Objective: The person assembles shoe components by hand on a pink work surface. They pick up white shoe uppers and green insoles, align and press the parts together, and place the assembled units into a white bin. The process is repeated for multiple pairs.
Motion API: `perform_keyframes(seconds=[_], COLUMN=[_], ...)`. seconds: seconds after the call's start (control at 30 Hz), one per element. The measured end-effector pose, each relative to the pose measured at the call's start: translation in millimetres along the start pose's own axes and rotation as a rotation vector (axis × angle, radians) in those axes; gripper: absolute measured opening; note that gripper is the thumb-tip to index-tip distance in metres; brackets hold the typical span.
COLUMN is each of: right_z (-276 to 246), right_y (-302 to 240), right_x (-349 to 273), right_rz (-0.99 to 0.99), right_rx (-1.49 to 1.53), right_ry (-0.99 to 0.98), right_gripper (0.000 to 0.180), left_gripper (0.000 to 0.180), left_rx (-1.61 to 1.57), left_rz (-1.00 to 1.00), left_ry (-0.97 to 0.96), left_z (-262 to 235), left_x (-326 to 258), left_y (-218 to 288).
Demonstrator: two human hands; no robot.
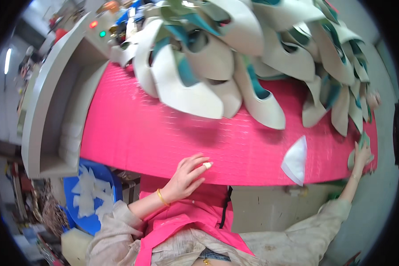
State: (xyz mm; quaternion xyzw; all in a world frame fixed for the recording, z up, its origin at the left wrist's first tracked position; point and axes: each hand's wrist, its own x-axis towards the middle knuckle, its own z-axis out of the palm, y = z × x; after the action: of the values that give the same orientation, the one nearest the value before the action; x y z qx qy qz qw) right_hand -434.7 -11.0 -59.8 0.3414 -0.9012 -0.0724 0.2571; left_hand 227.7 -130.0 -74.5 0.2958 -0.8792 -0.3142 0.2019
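My left hand point(186, 178) hovers at the near edge of the pink-covered table point(133, 137), fingers apart and nothing in them. A whitish band is around one finger. My right arm reaches far out to the right, where my right hand point(362, 156) is closed on a pale shoe upper point(352, 159) with some green showing. Its fingertips are small and partly hidden there. A white curved piece point(295, 160) lies flat on the table, between my hands and closer to the right one. Many white shoe uppers point(188, 95) with teal linings are heaped along the far side.
At the left end of the table stands a grey machine housing point(46, 111) with an open recess and red and green lights point(98, 29). Below it, a blue bin point(115, 179) holds white scraps point(91, 193). A wall point(385, 199) is close on the right.
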Motion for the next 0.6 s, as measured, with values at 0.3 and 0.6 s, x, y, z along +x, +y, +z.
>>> perform_keyframes(seconds=[0.3,0.6], right_z=[-320,-346], right_y=[-435,-442], right_x=[-107,-162], right_rz=[-0.88,-0.608], right_rx=[1.712,1.93], right_ry=[-0.667,-0.851], right_gripper=[0.05,0.037], left_gripper=[0.029,0.054], left_rx=[-0.248,0.288], left_rz=[0.009,-0.401], left_ry=[0.714,0.077], left_z=[-162,-188], left_x=[104,145], left_y=[-93,-247])
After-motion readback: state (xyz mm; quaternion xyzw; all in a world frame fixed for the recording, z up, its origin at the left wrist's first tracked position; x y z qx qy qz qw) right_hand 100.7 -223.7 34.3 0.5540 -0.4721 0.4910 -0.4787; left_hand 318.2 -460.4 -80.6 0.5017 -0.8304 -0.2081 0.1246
